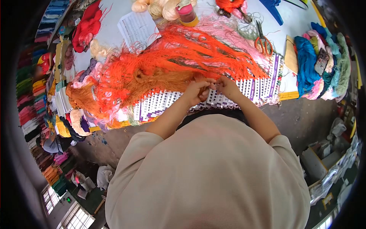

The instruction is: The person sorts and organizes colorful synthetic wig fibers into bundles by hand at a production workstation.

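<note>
At the table's near edge, my left hand (197, 92) has its fingers closed on brown-orange thread (160, 81), whose strands run off to the left. Close beside it, my right hand (228, 87) is pinched, its fingertips nearly meeting the left ones; whatever it holds is too small to make out. Under and around both hands lies a row of white and purple cards with punched holes (162, 104). Bright orange-red thread (183, 51) spreads over the cards beyond my hands, with its right-hand ends on the cards.
Scissors with orange handles (263, 45) lie at the right of the thread. Farther back are a printed sheet (137, 29), a pink and yellow jar (187, 14) and cream yarn balls (155, 9). Blue and green skeins (306, 61) hang at the right edge; red yarn (87, 28) lies left.
</note>
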Action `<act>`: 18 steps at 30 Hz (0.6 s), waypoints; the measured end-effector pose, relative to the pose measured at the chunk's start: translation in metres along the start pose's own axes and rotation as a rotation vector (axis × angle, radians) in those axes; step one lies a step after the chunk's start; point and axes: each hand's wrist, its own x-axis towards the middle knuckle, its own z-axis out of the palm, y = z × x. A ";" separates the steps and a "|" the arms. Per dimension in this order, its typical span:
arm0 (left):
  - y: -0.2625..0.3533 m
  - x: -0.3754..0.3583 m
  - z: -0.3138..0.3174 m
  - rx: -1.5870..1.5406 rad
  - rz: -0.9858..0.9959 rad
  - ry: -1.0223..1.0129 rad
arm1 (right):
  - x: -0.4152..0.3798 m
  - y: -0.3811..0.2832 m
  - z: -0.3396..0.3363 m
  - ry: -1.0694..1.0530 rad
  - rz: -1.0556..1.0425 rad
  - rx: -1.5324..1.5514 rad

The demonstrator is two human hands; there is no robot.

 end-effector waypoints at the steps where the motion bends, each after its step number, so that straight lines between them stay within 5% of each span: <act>1: 0.001 0.001 0.002 0.000 0.001 -0.002 | -0.001 -0.005 -0.002 0.001 -0.001 -0.002; 5: -0.014 0.019 -0.005 0.579 -0.099 0.178 | 0.000 -0.023 -0.009 -0.083 -0.015 0.187; 8: -0.021 0.029 -0.013 0.830 0.116 0.104 | 0.011 -0.010 -0.008 -0.077 -0.021 0.171; 10: -0.009 0.023 -0.023 1.300 0.422 0.324 | 0.017 0.013 -0.003 -0.048 -0.024 0.105; 12: 0.025 0.004 -0.030 1.015 0.298 0.310 | 0.018 0.032 -0.001 -0.042 -0.175 -0.259; 15: 0.092 -0.043 -0.042 0.466 0.154 0.371 | 0.017 0.032 0.000 -0.051 -0.129 -0.197; 16: 0.110 -0.062 -0.039 0.407 0.295 0.500 | 0.019 0.033 0.001 -0.038 -0.140 -0.221; 18: 0.152 -0.078 -0.101 0.054 0.522 0.301 | 0.019 0.033 0.002 -0.040 -0.123 -0.225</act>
